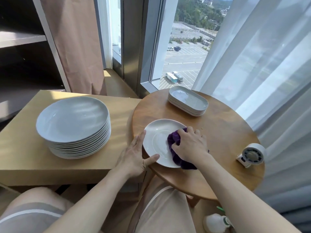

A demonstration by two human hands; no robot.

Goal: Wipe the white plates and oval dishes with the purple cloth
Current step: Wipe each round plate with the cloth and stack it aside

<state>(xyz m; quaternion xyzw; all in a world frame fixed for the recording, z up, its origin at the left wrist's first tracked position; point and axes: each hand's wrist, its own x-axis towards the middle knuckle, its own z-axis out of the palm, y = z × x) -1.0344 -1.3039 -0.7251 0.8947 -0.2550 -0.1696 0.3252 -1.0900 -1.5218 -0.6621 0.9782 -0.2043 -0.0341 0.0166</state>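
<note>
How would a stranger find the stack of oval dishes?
Find the round wooden table by the window. At its far edge stands the stack of oval dishes. Unlike the single round plate nearby, it is elongated and several dishes high.

The plate (158, 140) is plain white, and the cloth (175, 140) on it is deep purple. The stack of plates (72, 118) and the oval dishes (188, 100) look white with a bluish-grey cast. The round table (227, 132) is warm brown with wood grain, the rectangular table (20, 145) pale tan. The fan (252, 155) is white with a grey grille.
</note>
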